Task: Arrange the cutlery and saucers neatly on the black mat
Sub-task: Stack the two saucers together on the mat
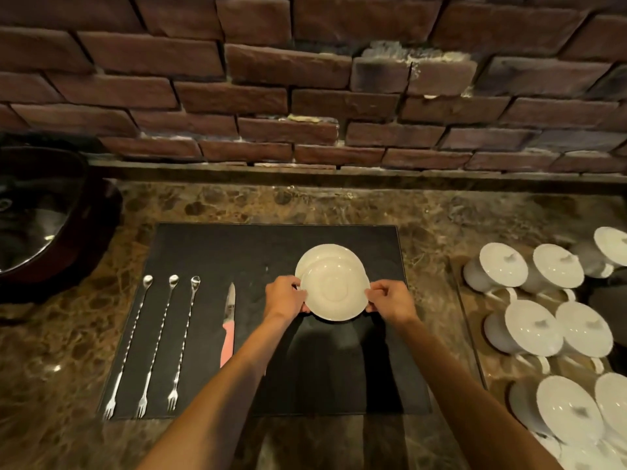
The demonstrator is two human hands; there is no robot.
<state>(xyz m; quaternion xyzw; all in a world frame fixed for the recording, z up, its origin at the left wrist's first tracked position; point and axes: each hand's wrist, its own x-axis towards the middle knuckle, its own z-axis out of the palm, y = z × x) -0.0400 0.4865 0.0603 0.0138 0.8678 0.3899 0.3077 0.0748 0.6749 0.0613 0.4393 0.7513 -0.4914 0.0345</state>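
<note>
Cream round ceramic saucer [334, 290], pinched at opposite rims by left hand [284, 297] and right hand [390, 300], overlaps a second cream saucer [322, 256] beyond it, right of the pink-handled knife [228, 329] on the black rectangular mat [210, 252].

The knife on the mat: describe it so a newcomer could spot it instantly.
Start at the black mat on the marble counter. Three long steel bar spoons lie side by side along its left part; the knife lies just right of them, blade pointing toward the brick wall. It alone has a pink handle.

Brown marble counter [339, 205]. On it: black mat [210, 252] at centre, dark sink bowl [51, 232] at left, glass tray [470, 320] of white lidded cups [532, 327] at right.
</note>
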